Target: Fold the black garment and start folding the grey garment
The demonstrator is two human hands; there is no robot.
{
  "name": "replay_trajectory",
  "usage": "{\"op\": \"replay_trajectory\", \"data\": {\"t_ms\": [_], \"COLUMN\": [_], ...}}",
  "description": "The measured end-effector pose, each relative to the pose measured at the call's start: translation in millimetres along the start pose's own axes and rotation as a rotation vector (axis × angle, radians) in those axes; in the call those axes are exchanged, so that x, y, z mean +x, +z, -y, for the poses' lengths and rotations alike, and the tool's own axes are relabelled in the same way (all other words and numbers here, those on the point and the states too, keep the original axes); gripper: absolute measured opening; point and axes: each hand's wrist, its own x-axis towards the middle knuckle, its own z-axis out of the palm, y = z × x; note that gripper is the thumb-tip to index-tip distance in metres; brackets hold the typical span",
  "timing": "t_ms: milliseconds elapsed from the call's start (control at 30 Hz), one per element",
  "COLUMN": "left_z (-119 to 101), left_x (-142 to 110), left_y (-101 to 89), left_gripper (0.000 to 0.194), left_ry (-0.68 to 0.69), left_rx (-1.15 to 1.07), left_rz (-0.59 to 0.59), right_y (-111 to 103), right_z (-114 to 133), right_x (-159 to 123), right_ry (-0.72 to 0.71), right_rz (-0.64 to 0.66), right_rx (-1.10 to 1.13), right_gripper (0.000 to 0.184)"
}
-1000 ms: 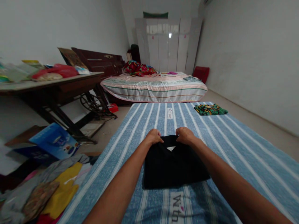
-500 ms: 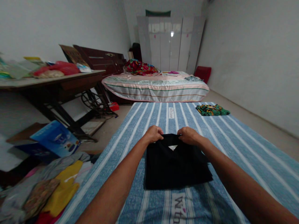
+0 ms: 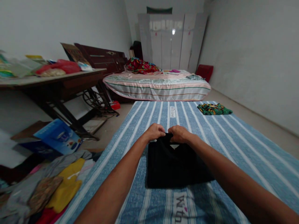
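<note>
A black collared shirt [image 3: 175, 171], folded into a rough rectangle, lies on the blue and white striped bedsheet [image 3: 130, 143]. Its collar points away from me, and a small pale patch shows inside the neck opening. My left hand [image 3: 156, 131] pinches the left part of the collar between thumb and fingers. Close beside it, my right hand [image 3: 178, 133] grips the collar too, a short gap from the left. The collar edge is raised a little between them. My right forearm covers the shirt's right side.
A folded green patterned garment [image 3: 214, 109] lies at the bed's far right. Loose clothes, including a yellow one [image 3: 66, 183], are heaped at the left, by a blue box [image 3: 58, 137]. A sewing machine table [image 3: 81, 74] stands left. Beyond is another bed [image 3: 158, 87].
My right hand has slid left along the collar, closer to my left hand. Both hands still hold the collar. The view has shifted slightly.
</note>
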Motion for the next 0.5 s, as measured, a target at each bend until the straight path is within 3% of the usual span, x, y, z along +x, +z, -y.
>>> {"op": "replay_trajectory", "data": {"t_ms": [200, 500], "left_z": [-5, 1], "left_x": [-14, -13], "left_y": [-3.5, -1.3], "left_gripper": [0.032, 0.011], "left_ry": [-0.195, -0.243], "left_rx": [-0.1, -0.218], "left_rz": [0.042, 0.052], "right_y": [0, 1], "right_z": [-2, -7], "right_x": [0, 0], "right_ry": [-0.048, -0.102], "right_rz": [0.027, 0.068], "right_rx": [0.009, 0.07], "right_gripper": [0.022, 0.023]}}
